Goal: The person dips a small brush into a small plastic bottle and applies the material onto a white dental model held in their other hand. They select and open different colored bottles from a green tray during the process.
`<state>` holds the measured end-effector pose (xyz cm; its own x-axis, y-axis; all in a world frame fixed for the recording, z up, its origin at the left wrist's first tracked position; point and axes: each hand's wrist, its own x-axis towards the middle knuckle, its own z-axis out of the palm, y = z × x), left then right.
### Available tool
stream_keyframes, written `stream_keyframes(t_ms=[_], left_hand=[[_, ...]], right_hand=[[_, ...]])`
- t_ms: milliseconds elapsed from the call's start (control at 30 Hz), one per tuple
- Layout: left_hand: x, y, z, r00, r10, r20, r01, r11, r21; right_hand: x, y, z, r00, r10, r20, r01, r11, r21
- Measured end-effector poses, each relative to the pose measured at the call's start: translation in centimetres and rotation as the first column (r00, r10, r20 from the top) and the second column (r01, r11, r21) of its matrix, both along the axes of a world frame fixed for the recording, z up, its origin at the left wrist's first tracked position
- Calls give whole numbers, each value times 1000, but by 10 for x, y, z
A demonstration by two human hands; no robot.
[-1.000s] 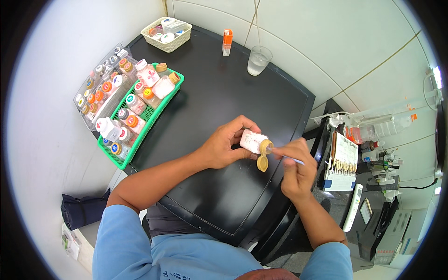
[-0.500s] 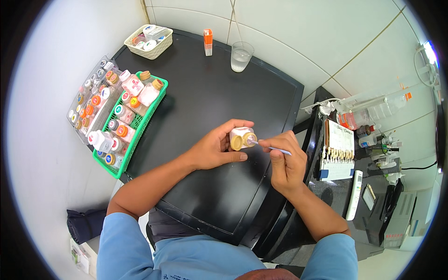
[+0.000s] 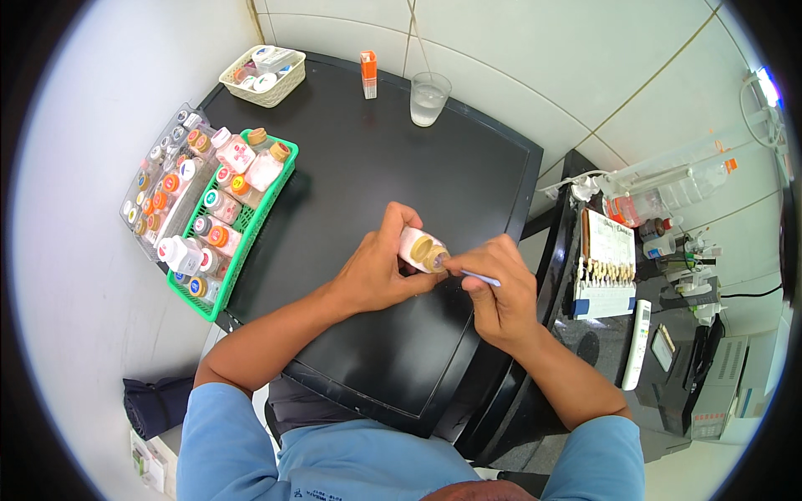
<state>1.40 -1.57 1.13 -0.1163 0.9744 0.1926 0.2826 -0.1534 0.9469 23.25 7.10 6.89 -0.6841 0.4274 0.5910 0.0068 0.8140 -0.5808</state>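
My left hand [image 3: 376, 267] is closed around a small white bottle [image 3: 409, 242] with a gold flip cap. The bottle is tilted, its cap open and its mouth turned toward my right hand [image 3: 506, 292]. In that hand I pinch a slim tool with a pale purple handle [image 3: 483, 278]. Its tip is at the mouth of the bottle, or just inside; my fingers hide it, so the tool's kind is unclear. Both hands are held above the black tabletop [image 3: 342, 192].
At the left, a green basket [image 3: 266, 213] and a clear organizer [image 3: 125, 185] hold many bottles. A cream basket [image 3: 288, 86], an orange box [image 3: 368, 75] and a glass of liquid [image 3: 428, 104] stand at the back. A tooth shade guide [image 3: 606, 280] and white remote [image 3: 637, 344] lie right.
My left hand has tipped the bottle further toward the right hand. The right hand has shifted slightly left, and the tool's tip is now deeper at the bottle's mouth.
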Motion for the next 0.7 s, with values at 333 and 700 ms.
stream_keyframes(t_ms=[333,700], left_hand=[[-2,5,3,996,-91,5,91,996,14],[-2,2,-2,999,-50,6,51,995,-80]], right_hand=[[4,-1,1,995,-61,-75,56,996,-68],[6,-2,5,990,0,-140,13,995,95]])
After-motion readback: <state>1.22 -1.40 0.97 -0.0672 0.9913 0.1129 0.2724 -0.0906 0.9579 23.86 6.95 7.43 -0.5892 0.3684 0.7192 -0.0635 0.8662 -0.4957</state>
